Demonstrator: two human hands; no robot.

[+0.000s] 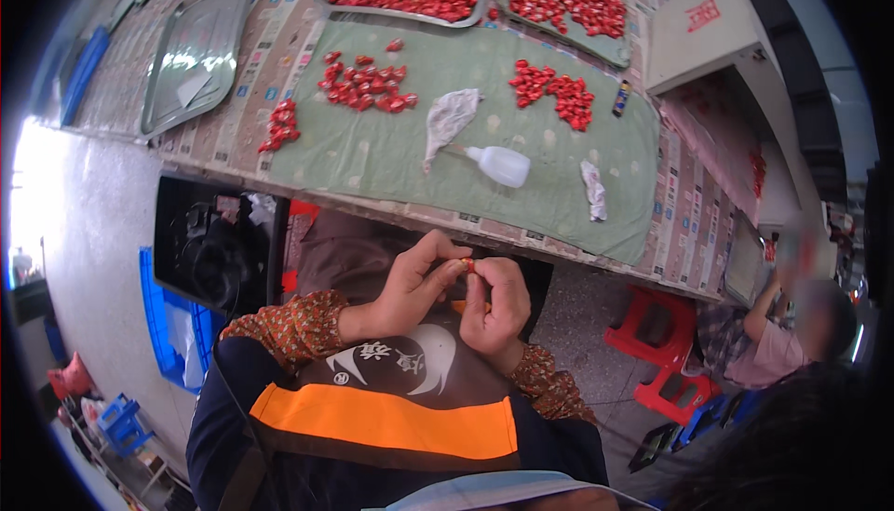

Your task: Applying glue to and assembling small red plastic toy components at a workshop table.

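In front of my apron, below the table edge, my left hand [410, 286] and my right hand [496, 308] meet at the fingertips. Both pinch one small shiny red piece [468, 266]; its exact kind is too small to tell. On the green cloth [372, 152] beyond lie similar pieces: a left pile [368, 89], a right pile [570, 101] and a small cluster [279, 127] at the cloth's left edge. A white squeeze bottle [505, 166] lies on its side, its tip near a crumpled pale rag [453, 118].
Two trays of red pieces, a left tray [410, 15] and a right tray [582, 43], stand at the back. A metal tray [168, 106] lies left. A crumpled wad [593, 190] and small dark tube [621, 98] lie right. Another person [778, 343] sits beyond red stools [652, 325].
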